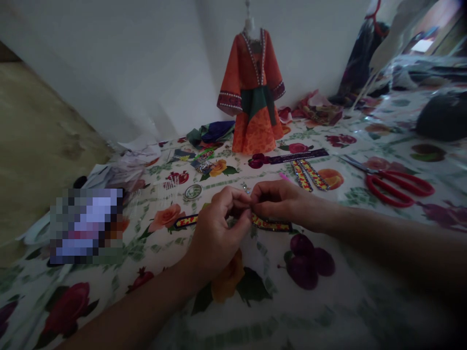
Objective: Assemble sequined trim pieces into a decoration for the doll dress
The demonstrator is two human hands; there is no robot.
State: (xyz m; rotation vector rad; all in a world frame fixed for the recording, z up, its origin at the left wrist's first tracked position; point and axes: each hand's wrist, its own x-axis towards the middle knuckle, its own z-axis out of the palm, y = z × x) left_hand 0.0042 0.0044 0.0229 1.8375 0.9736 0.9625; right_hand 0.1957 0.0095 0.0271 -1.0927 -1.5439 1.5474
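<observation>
My left hand (219,226) and my right hand (279,199) meet at the fingertips, both closed in a pinch. Whatever is between the fingers is too small or hidden to name. A small shiny piece (244,186) shows just beyond the fingertips; I cannot tell whether they touch it. Below the hands runs a yellow and red patterned trim strip (272,224) with a dark edge, its middle hidden by my left hand. Farther off lie two short patterned strips (310,175) and a dark purple beaded strip (299,156).
Red-handled scissors (397,187) lie on the right. A small orange and green dress (257,92) stands upright at the back, near fabric scraps (317,107). On the left is a blurred-out device (87,226). A floral cloth (164,311) covers the table.
</observation>
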